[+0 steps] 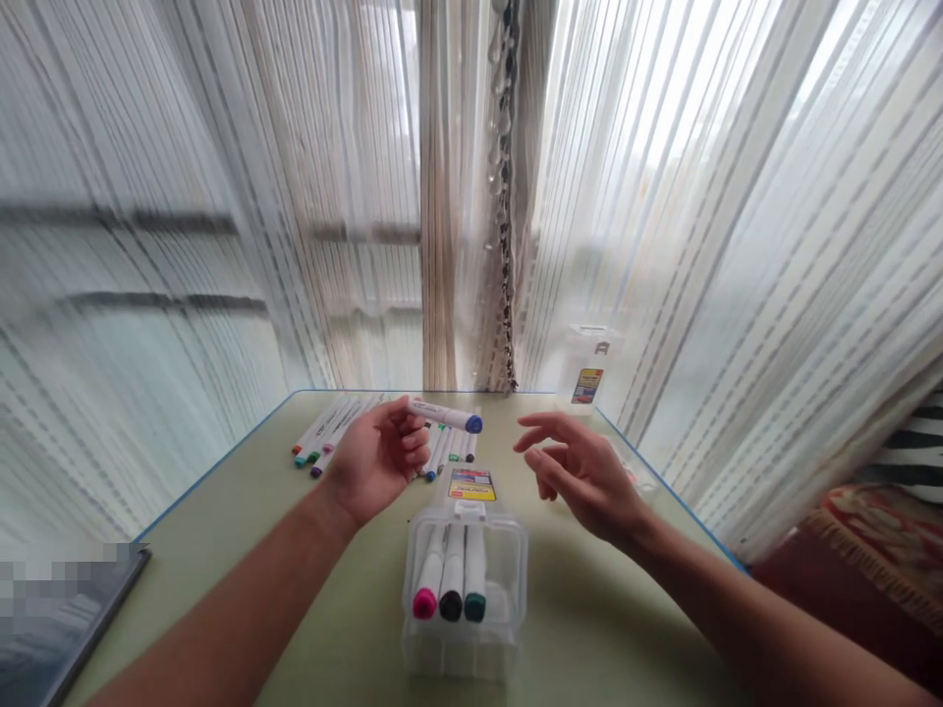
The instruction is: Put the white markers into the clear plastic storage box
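Note:
My left hand (383,457) is closed on a white marker (442,414) with a blue cap, held level above the table with the cap pointing right. To the right, my right hand (579,466) hangs in the air with fingers apart and bent, holding nothing. Between my forearms stands a clear plastic case (525,560), its lid open. Inside lie three white markers with a pink cap (425,603), a black cap (451,606) and a dark green cap (475,604). Several loose markers (331,432) lie behind and beside my left hand, partly hidden by it.
A second clear case (585,368) with a label stands at the back right of the pale green table (589,628). Striped curtains (354,196) hang behind the table's far edge. A dark-edged flat object (95,628) sits at the left; patterned fabric (891,530) is at the right.

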The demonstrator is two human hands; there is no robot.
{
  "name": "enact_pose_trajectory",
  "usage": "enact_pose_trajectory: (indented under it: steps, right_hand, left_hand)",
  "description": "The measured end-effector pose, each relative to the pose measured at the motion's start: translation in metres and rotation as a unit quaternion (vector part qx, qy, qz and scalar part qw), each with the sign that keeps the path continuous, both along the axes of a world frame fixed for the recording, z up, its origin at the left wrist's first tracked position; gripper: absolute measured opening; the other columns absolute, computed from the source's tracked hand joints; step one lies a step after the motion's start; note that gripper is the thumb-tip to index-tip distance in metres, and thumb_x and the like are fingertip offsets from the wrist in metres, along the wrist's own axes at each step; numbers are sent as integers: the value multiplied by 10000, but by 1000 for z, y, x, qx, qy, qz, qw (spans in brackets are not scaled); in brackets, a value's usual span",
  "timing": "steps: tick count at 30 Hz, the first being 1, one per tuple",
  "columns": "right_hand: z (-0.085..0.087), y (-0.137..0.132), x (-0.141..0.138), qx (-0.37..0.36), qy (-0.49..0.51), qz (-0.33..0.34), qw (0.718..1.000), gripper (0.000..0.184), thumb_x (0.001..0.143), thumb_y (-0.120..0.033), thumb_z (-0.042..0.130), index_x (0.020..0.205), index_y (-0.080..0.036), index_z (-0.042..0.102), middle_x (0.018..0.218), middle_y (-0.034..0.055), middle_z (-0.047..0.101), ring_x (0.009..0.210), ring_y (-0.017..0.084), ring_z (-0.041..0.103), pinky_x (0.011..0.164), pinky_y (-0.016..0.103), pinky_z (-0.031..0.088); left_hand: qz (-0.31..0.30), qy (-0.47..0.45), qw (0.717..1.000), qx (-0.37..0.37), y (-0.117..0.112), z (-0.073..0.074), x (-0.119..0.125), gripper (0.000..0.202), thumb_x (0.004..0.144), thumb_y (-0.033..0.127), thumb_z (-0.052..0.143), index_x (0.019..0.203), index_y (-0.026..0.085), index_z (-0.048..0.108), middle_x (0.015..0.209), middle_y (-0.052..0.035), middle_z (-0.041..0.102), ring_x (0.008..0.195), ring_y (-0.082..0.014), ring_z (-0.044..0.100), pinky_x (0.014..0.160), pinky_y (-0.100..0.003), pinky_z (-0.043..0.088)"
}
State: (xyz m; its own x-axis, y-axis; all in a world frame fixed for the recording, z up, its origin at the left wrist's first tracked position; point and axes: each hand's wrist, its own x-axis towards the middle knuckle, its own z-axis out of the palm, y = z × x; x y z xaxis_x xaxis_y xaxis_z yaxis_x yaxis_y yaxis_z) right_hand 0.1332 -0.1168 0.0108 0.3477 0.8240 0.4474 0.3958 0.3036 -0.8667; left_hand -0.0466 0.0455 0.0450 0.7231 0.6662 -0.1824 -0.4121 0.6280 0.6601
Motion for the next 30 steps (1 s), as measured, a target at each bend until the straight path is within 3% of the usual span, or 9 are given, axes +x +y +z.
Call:
enact_pose_trajectory:
  steps: [8, 13, 19, 23, 27, 30]
  right_hand:
    - [3, -3, 1, 7, 3, 14, 1000, 389, 901, -457, 657, 1163, -171, 629, 903, 45, 662, 521, 83, 574, 461, 233, 493]
    - [0, 0, 2, 24, -8, -14, 1000, 417, 885, -484, 677, 1176, -188, 631, 863, 12, 654, 478, 77, 577, 412, 219, 467]
    - [-8, 5, 3, 27, -30, -41, 998, 280, 898, -440, 684, 950, -165, 701, 622, -22, 622, 395, 77, 539, 363, 200, 423]
    - [-9, 5, 6, 39, -23, -66, 997, 260, 882, -417, 714, 947, -166, 715, 735, 32, 716, 388, 74, 555, 356, 201, 429]
    - [-9, 6, 11, 51, 3, -95, 994, 275, 870, -424, 728, 928, -155, 722, 719, 32, 707, 374, 77, 551, 343, 205, 424]
    - [-10, 7, 13, 50, 18, -107, 993, 291, 859, -431, 740, 926, -149, 727, 721, 36, 704, 378, 80, 553, 342, 210, 433]
  left_hand:
    - [41, 39, 997, 49, -3, -10, 8, 142, 871, 105, 538, 737, 140, 570, 582, 15, 502, 421, -81, 407, 377, -200, 350]
    - [49, 67, 992, 91, -9, -16, 14, 75, 824, 115, 609, 752, 123, 590, 606, -4, 557, 431, -70, 433, 385, -180, 353]
    - [42, 81, 990, 105, -9, -17, 14, 82, 848, 170, 592, 792, 116, 615, 642, -36, 606, 431, -74, 443, 379, -181, 351]
    - [56, 83, 987, 122, -6, -19, 13, 163, 872, 218, 567, 763, 112, 626, 656, -54, 621, 429, -76, 440, 378, -190, 355]
    - [55, 103, 981, 157, -7, -19, 12, 172, 848, 178, 574, 868, 87, 719, 656, -27, 587, 428, -63, 433, 381, -183, 350]
    - [70, 116, 976, 172, -9, -21, 14, 159, 843, 162, 585, 836, 82, 722, 632, -14, 556, 420, -57, 419, 377, -181, 326]
